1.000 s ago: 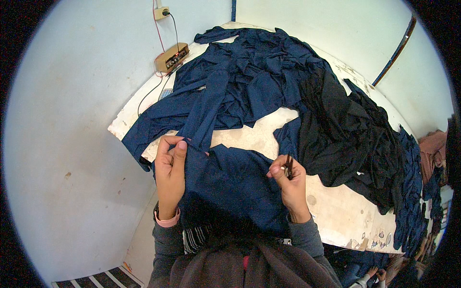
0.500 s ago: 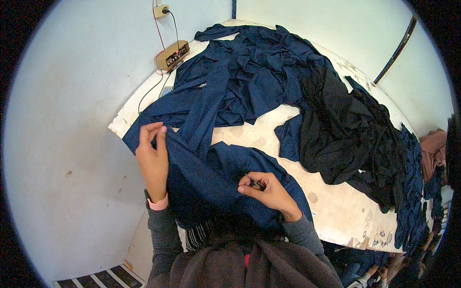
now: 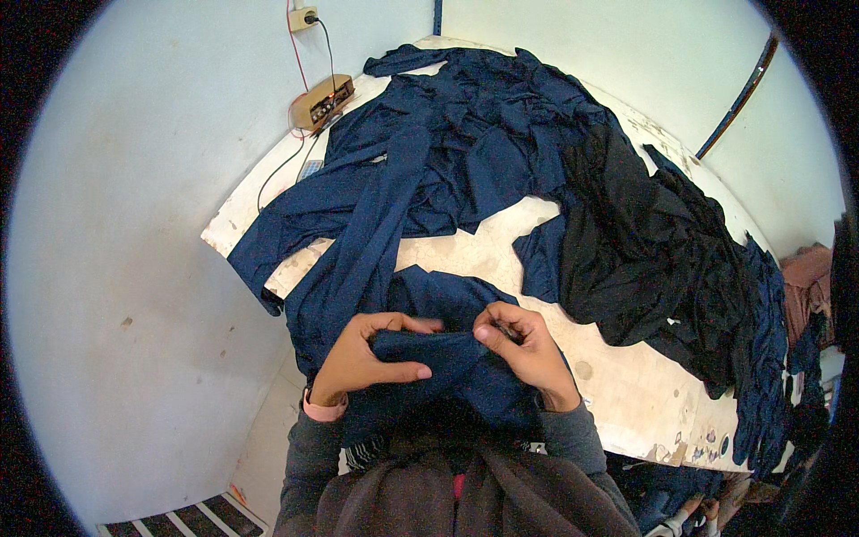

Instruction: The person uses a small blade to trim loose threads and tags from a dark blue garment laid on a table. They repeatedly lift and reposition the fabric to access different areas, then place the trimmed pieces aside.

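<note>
Fingers parted, the left hand [image 3: 351,365] curls around a fold of navy cloth [image 3: 455,365], seemingly light, soft, limp and best taken by its raised edge, which the pinched fingers of the right hand [image 3: 530,356] grip beside the pale table [image 3: 631,398].

A pale, stained table [image 3: 626,394] stretches across the frame. Rumpled navy cloth [image 3: 483,125] covers its upper part, black cloth [image 3: 644,255] lies heaped toward the right, and a thin dark cord [image 3: 276,175] runs over its upper-left edge.
</note>
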Demonstrator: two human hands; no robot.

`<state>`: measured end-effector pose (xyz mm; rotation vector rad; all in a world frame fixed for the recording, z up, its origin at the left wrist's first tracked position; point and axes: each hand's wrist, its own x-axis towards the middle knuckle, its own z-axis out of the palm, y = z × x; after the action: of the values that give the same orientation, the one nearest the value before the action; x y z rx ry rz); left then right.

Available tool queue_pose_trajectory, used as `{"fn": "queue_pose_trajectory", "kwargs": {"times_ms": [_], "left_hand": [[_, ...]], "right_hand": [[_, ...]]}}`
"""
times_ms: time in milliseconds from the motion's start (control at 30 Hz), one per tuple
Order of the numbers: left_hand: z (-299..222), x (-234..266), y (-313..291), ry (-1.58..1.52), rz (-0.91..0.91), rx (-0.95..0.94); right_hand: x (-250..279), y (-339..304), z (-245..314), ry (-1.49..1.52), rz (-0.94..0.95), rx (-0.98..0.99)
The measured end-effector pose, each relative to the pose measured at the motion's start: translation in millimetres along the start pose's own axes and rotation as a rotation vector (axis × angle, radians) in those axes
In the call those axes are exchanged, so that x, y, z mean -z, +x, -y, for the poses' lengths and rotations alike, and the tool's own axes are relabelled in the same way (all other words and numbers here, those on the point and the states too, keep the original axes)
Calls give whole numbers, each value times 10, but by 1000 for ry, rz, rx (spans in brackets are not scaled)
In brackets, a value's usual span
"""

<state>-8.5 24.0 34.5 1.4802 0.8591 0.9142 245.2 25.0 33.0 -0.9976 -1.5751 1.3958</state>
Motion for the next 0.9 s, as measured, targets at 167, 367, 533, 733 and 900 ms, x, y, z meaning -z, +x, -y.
{"fn": "queue_pose_trajectory", "kwargs": {"times_ms": [167, 367, 533, 733, 900], "left_hand": [[-22, -220, -113, -237, -202, 127], [-27, -295, -98, -242, -272, 176], [-72, -397, -156, 19, -268, 77], [-43, -396, -100, -17, -198, 45], [31, -378, -103, 28, -180, 55]], "right_hand": [[16, 23, -80, -281, -187, 83], [-212, -28, 143, -413, -312, 519], [-224, -20, 168, -682, -224, 593], [-227, 20, 161, 33, -214, 246], [-277, 46, 163, 121, 26, 177]]}}
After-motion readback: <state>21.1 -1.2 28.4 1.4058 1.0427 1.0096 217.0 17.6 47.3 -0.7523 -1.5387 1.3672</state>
